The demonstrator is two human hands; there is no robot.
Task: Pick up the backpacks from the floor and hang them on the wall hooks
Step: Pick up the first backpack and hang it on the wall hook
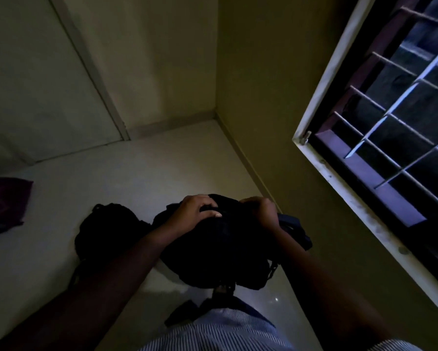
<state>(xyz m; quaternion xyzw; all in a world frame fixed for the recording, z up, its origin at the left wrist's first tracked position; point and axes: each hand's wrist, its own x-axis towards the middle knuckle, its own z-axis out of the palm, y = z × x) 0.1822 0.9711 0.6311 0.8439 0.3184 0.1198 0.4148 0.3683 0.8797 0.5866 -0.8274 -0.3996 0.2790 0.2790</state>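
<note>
Head view, dim light: the left hand and right hand both curl their fingers tight around the top of a black backpack, held low and left of the barred window. A second backpack lies on the floor, farther left of the window. A dark purple cloth lies farthest left.

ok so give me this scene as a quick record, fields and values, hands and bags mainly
light: dim
held backpack: black, gripped at its top by both hands
left hand: fingers curled on the bag's top
right hand: curled round the bag's top
second backpack: black, on the floor, left of the held one
purple cloth: on the floor, far left
window: barred, right wall
wall hooks: not in view
</note>
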